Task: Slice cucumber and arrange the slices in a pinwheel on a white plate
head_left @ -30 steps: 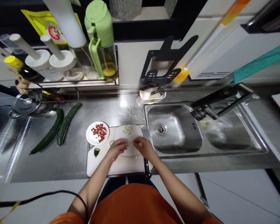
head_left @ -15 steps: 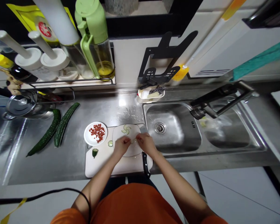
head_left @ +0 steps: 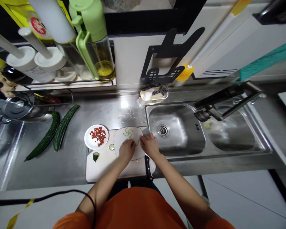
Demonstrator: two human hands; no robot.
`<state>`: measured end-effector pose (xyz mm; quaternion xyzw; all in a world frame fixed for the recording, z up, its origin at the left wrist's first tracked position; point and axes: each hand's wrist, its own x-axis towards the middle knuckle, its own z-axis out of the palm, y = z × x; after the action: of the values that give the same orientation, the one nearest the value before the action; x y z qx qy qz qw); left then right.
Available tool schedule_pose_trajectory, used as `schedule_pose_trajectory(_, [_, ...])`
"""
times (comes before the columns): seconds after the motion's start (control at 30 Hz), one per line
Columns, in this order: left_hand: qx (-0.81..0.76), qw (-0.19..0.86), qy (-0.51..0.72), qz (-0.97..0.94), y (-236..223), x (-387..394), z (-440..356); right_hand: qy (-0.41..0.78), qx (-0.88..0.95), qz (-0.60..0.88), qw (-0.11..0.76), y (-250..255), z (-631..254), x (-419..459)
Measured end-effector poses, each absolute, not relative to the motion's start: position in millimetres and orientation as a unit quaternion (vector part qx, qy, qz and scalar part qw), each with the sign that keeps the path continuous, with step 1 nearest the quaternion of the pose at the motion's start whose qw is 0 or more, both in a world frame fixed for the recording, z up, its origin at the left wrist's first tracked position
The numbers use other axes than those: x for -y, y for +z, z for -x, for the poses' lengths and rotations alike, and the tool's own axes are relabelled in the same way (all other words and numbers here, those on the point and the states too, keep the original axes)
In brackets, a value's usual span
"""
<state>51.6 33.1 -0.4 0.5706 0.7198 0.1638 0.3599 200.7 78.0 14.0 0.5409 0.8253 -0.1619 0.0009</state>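
Several cucumber slices (head_left: 128, 132) — thin, curved, green-edged

head cam, single view, looking forward and down
wearer's torso (head_left: 133, 208) near, counter (head_left: 72, 163) mid-distance, sink (head_left: 184, 140) right, wall (head_left: 130, 60) far

So the cutting board (head_left: 102, 171) sits on the worktop (head_left: 71, 171) left of the sink (head_left: 188, 136), with a plate (head_left: 118, 136) on it and cucumber slices (head_left: 127, 133) towards the plate's back. Left hand (head_left: 127, 149) and right hand (head_left: 149, 144) are over the plate's front half. Knife (head_left: 148, 168) is on the board's right side, cucumber stub (head_left: 95, 156) on the left. Saucer (head_left: 87, 141) of diced bits (head_left: 98, 135) is at the back-left corner, two cucumbers (head_left: 64, 128) further left.
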Motion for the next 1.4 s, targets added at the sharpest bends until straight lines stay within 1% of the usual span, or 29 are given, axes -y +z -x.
schedule_pose_trajectory(0.13, [-0.722,0.329,0.156,-0.589,-2.4,-30.6,-52.2,-0.154,-0.819,-0.552,-0.020,13.3,-203.5,-76.8])
schedule_pose_trajectory(0.3, [-0.705,0.316,0.156,-0.615,-4.1,-25.5,-50.5,-0.150,-0.796,-0.584,-0.044,14.1,-213.0,-60.9])
schedule_pose_trajectory(0.37, [-0.696,0.310,0.156,-0.629,-5.0,-23.3,-49.6,-0.146,-0.800,-0.581,-0.036,11.7,-214.9,-48.6])
schedule_pose_trajectory(0.53, [-0.674,0.297,0.166,-0.656,-11.5,-20.0,-47.9,-0.132,-0.823,-0.553,0.015,-1.1,-210.0,-20.3])
schedule_pose_trajectory(0.8, [-0.651,0.272,0.181,-0.685,-20.3,-18.0,-46.9,-0.114,-0.812,-0.567,0.078,-3.1,-202.0,-16.8])
schedule_pose_trajectory(1.0, [-0.653,0.240,0.182,-0.695,-24.0,-19.5,-49.4,-0.117,-0.810,-0.567,0.093,0.7,-200.0,-18.1])
schedule_pose_trajectory(1.4, [-0.655,0.240,0.169,-0.696,-19.6,-25.2,-51.1,-0.106,-0.805,-0.577,0.085,0.5,-196.9,-19.7])
